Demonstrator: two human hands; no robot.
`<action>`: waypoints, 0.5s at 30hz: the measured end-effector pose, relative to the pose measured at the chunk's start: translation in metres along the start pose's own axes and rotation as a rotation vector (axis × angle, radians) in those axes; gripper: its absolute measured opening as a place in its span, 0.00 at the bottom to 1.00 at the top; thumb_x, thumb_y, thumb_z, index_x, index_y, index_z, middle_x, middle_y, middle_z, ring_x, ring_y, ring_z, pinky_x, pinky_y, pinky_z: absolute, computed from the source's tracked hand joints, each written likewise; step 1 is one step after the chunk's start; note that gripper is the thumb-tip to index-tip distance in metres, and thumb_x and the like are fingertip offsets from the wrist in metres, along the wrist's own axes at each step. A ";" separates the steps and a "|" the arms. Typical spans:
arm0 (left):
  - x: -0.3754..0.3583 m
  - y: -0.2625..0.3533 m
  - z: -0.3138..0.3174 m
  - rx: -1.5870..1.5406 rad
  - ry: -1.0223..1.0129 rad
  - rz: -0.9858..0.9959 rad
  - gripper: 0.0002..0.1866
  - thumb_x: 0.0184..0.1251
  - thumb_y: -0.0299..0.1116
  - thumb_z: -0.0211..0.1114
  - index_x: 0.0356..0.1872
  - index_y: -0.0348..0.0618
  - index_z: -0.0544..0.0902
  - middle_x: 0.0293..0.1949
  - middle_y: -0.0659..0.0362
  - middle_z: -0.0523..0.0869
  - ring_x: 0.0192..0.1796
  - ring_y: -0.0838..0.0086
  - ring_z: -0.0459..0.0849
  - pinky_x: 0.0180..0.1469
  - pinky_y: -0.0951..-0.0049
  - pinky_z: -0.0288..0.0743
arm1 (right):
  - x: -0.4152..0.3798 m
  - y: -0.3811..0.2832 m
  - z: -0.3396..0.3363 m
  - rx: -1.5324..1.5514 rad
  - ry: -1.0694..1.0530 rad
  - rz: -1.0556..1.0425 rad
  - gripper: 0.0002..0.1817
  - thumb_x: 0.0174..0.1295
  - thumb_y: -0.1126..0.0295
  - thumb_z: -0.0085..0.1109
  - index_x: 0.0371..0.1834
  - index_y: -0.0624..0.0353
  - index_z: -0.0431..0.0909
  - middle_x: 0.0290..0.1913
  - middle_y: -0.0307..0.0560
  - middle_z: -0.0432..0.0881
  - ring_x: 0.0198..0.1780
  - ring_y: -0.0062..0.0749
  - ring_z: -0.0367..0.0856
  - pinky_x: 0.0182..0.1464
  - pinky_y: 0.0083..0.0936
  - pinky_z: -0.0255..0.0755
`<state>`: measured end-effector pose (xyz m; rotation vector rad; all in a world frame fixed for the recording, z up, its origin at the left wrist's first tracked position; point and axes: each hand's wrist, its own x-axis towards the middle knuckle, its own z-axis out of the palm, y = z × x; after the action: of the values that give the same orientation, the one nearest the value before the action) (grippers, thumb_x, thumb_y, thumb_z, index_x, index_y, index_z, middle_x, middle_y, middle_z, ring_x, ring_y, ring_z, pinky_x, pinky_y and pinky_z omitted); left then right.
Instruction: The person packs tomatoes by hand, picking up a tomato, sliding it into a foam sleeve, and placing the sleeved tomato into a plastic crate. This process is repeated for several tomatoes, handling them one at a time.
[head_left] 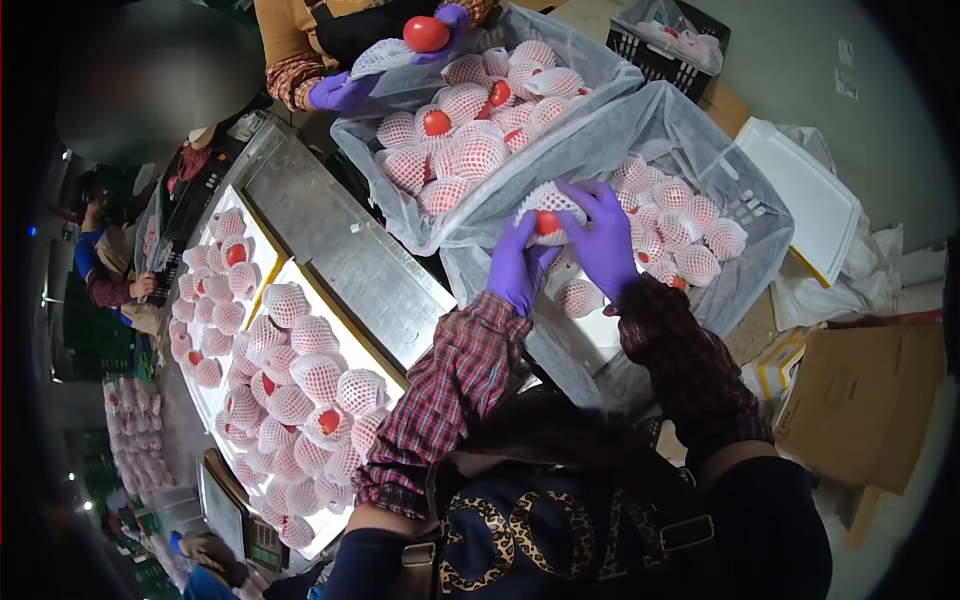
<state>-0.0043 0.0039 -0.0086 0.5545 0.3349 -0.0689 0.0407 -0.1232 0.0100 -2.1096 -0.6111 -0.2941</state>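
Note:
Both my hands wear purple gloves and hold one red tomato [547,223] in a white foam net sleeve, above the near lined crate [755,200]. My left hand [514,268] grips its left and lower side, fingers curled. My right hand [602,238] is closed on its right side, with fingertips on the net. A bare red patch of the tomato shows between the hands. Below and to the right, several net-wrapped tomatoes [696,264] lie in the crate. One wrapped tomato [580,298] sits apart on a white surface beneath my hands.
Across from me, a co-worker's purple-gloved hand [452,28] holds a bare tomato [426,34] above another lined crate [390,205] of wrapped tomatoes. At left, wrapped tomatoes [290,405] cover white trays beside a metal table [330,240]. A cardboard box [860,400] stands at right.

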 end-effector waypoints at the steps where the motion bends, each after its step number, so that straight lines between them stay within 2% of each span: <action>1: 0.002 0.000 0.001 0.064 -0.019 0.043 0.24 0.63 0.33 0.56 0.59 0.39 0.62 0.52 0.51 0.72 0.48 0.68 0.78 0.48 0.71 0.76 | 0.002 0.005 -0.001 0.356 -0.026 0.168 0.17 0.60 0.71 0.51 0.51 0.65 0.70 0.43 0.49 0.77 0.44 0.32 0.77 0.49 0.23 0.69; 3: 0.005 -0.003 0.003 0.188 -0.052 0.128 0.23 0.62 0.35 0.58 0.56 0.41 0.65 0.51 0.51 0.74 0.46 0.69 0.79 0.44 0.74 0.77 | 0.004 0.012 -0.003 1.066 -0.080 0.506 0.16 0.60 0.70 0.52 0.48 0.67 0.71 0.40 0.49 0.78 0.41 0.30 0.78 0.47 0.23 0.71; 6: 0.001 0.000 0.000 -0.044 -0.141 -0.147 0.23 0.62 0.38 0.58 0.56 0.40 0.66 0.51 0.52 0.75 0.48 0.66 0.79 0.46 0.67 0.78 | 0.010 0.018 -0.020 1.359 -0.144 0.574 0.12 0.59 0.71 0.51 0.43 0.67 0.72 0.38 0.46 0.79 0.40 0.28 0.78 0.45 0.20 0.71; 7: 0.000 0.001 -0.002 0.019 -0.163 -0.163 0.27 0.64 0.44 0.54 0.59 0.39 0.62 0.57 0.49 0.69 0.58 0.59 0.72 0.58 0.56 0.69 | 0.012 0.027 -0.017 1.403 -0.119 0.639 0.10 0.59 0.73 0.50 0.40 0.67 0.73 0.36 0.46 0.79 0.40 0.27 0.78 0.43 0.20 0.72; 10: -0.006 0.007 0.001 -0.104 -0.227 -0.220 0.28 0.65 0.48 0.52 0.59 0.39 0.62 0.57 0.48 0.69 0.59 0.58 0.71 0.59 0.54 0.66 | 0.012 0.037 -0.010 1.044 -0.073 0.602 0.11 0.58 0.73 0.49 0.43 0.67 0.73 0.38 0.48 0.79 0.41 0.30 0.79 0.44 0.23 0.72; 13: -0.010 0.009 0.002 -0.163 -0.284 -0.262 0.29 0.65 0.52 0.50 0.59 0.41 0.62 0.57 0.47 0.69 0.59 0.58 0.70 0.60 0.52 0.64 | -0.006 0.082 0.012 0.416 -0.284 0.139 0.15 0.56 0.75 0.50 0.47 0.66 0.72 0.39 0.50 0.80 0.42 0.34 0.79 0.46 0.25 0.71; 15: -0.008 0.009 0.006 -0.169 -0.275 -0.252 0.29 0.64 0.52 0.50 0.59 0.42 0.62 0.57 0.48 0.70 0.58 0.59 0.71 0.59 0.53 0.66 | -0.008 0.087 0.009 0.421 -0.260 0.163 0.18 0.54 0.76 0.51 0.50 0.66 0.71 0.41 0.51 0.79 0.43 0.35 0.78 0.47 0.26 0.70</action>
<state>-0.0087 0.0082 0.0033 0.3271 0.1389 -0.3542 0.0794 -0.1602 -0.0600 -1.7837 -0.5878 0.1917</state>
